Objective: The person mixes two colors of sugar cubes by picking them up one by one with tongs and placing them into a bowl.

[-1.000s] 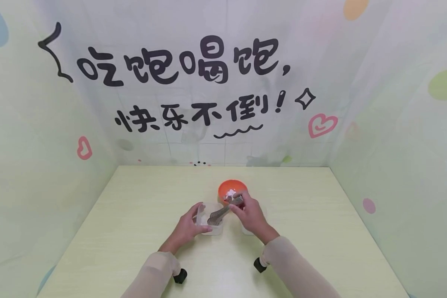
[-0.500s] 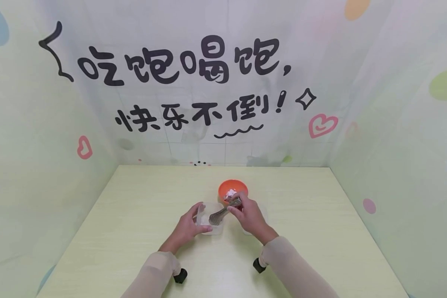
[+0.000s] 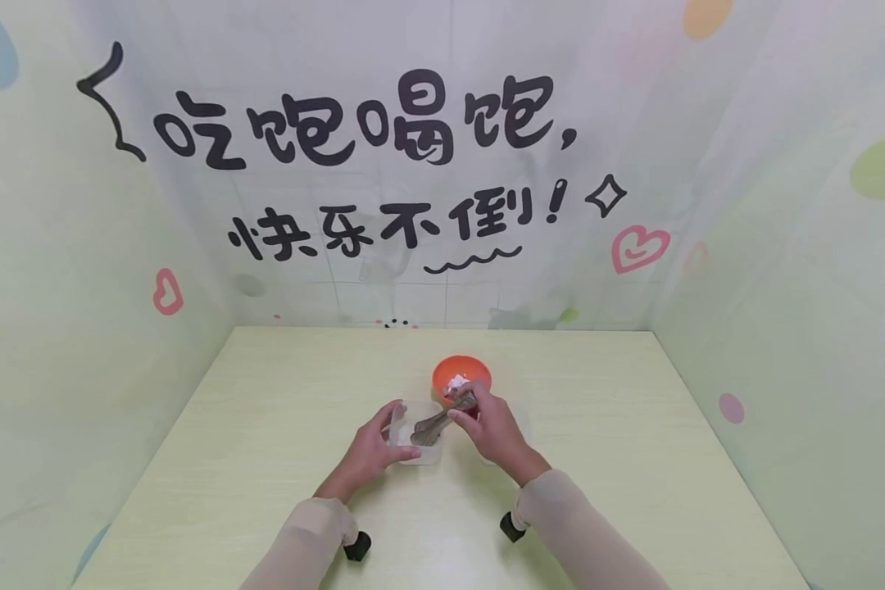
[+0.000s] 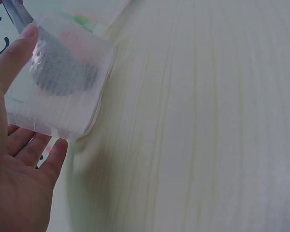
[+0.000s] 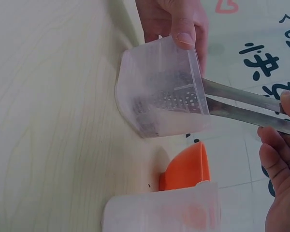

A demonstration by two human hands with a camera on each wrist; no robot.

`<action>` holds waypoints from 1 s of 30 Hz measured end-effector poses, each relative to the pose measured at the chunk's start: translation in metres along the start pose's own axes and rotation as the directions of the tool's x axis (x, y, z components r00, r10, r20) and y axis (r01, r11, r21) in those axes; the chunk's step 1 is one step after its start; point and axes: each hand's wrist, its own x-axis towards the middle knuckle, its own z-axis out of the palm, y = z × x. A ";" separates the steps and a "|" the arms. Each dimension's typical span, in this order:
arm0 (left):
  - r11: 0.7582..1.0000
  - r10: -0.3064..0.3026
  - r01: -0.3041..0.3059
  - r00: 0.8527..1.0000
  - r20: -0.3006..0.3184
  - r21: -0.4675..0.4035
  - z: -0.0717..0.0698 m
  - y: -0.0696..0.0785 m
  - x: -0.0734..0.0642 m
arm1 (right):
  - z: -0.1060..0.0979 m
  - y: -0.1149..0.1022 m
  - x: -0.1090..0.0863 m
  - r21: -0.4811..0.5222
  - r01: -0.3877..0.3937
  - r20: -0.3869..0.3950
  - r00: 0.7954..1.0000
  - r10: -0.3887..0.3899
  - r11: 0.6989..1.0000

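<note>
My left hand (image 3: 369,452) grips a translucent plastic container (image 5: 145,77), thumb on the near wall and fingers round the far side. Between the thumb and fingers of my right hand (image 3: 500,430) is a pair of metal tongs (image 5: 241,95). Their perforated heads reach down inside the container and stand apart from each other. Through the cloudy wall, a pale mass shows low in the container beside the heads. Behind the right hand sits an orange bowl (image 3: 459,363) with white pieces (image 3: 456,382) in it; the hand and tongs overlap its front edge.
A second translucent container (image 5: 159,212) stands right of the first, mostly hidden under the right hand in the head view. Pale wood-grain tabletop (image 3: 302,385) surrounds everything. A printed curtain (image 3: 442,303) rises along the back edge, with more at both sides.
Half a second ago the tong heads were together inside the container; now they are spread, as they were one second ago. The left hand, container and bowl stay in place.
</note>
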 end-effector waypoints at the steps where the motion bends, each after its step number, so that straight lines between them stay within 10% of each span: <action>1: 1.000 -0.002 0.002 1.000 0.000 -0.001 0.000 0.000 0.000 | 0.000 -0.001 0.000 -0.003 -0.001 -0.001 1.000 0.001 1.000; 18: 1.000 0.007 -0.007 1.000 0.004 0.000 0.000 0.001 -0.001 | 0.004 0.001 0.002 -0.051 0.025 0.050 0.998 -0.022 0.998; 30: 1.000 -0.003 0.003 1.000 0.001 0.012 0.001 0.000 0.001 | 0.002 0.006 0.000 0.027 0.016 -0.098 0.995 -0.013 1.000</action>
